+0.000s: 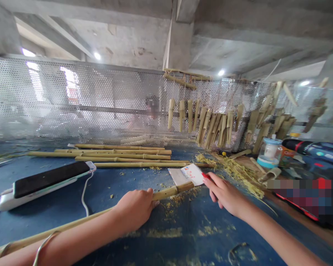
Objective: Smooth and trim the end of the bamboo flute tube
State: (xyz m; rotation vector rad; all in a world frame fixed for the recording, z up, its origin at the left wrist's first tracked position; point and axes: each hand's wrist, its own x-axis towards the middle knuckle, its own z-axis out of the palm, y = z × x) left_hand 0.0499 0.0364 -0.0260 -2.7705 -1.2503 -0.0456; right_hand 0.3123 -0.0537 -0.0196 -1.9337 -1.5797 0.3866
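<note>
My left hand (134, 207) is closed around a long thin bamboo stick (170, 191) that lies slanted across the blue table, its far end pointing up and right. My right hand (224, 193) grips the red handle of a small cleaver (186, 175). The flat silver blade, with a white label on it, rests against the stick's far end just past my left fingers. Yellow shavings (175, 201) lie under the blade and the stick.
Several bamboo sticks (119, 153) lie at the back of the blue table (113, 186). A phone on a white power bank (44, 183) sits left with its cable. Cut bamboo pieces (211, 127) hang on a perforated metal screen. A glue bottle (269, 151) and power drill (313, 151) stand right.
</note>
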